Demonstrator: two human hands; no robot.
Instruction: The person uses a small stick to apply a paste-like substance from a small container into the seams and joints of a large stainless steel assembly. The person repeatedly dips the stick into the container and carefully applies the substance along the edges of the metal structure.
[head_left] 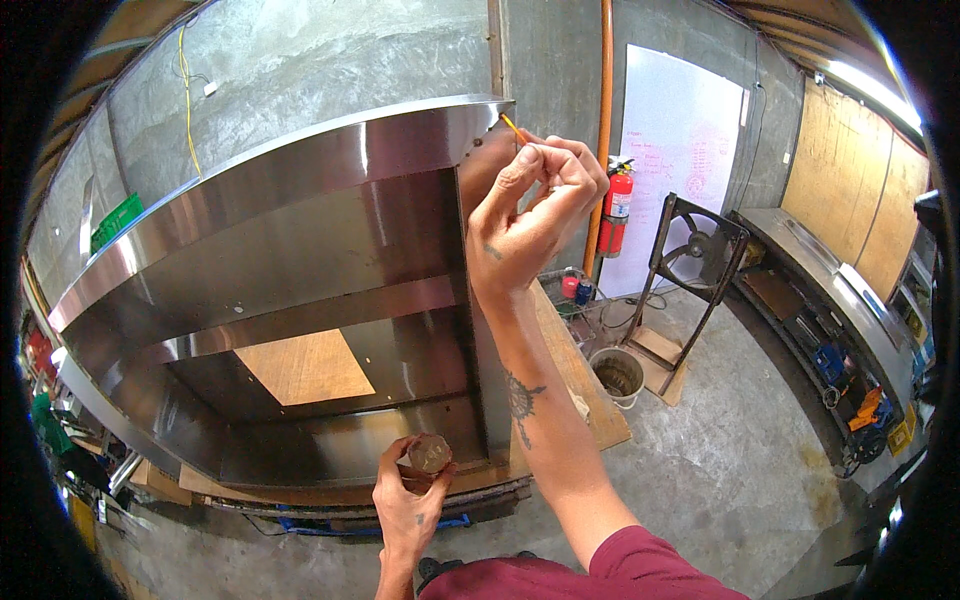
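A large stainless steel cabinet frame (pixel 330 150), open toward me, lies on a wooden tabletop. My right hand (pixel 535 215) is raised at its upper right corner, pinching a thin orange-yellow stick (pixel 514 127). The stick's tip meets the corner, close to some dark spots (pixel 472 148) on the metal; whether it has bristles is too small to tell. Lower down, by the cabinet's near edge, the fingers of my left hand (pixel 408 508) wrap round a small round container (pixel 430 453). Its top face looks brown.
Right of the wooden tabletop (pixel 605 425) stand a bucket (pixel 616 375) and a fan in a metal frame (pixel 697 245). A red fire extinguisher (pixel 616 208) hangs beside an orange pipe (pixel 604 80) and a whiteboard (pixel 680 140). A workbench (pixel 800 245) with tools lines the right.
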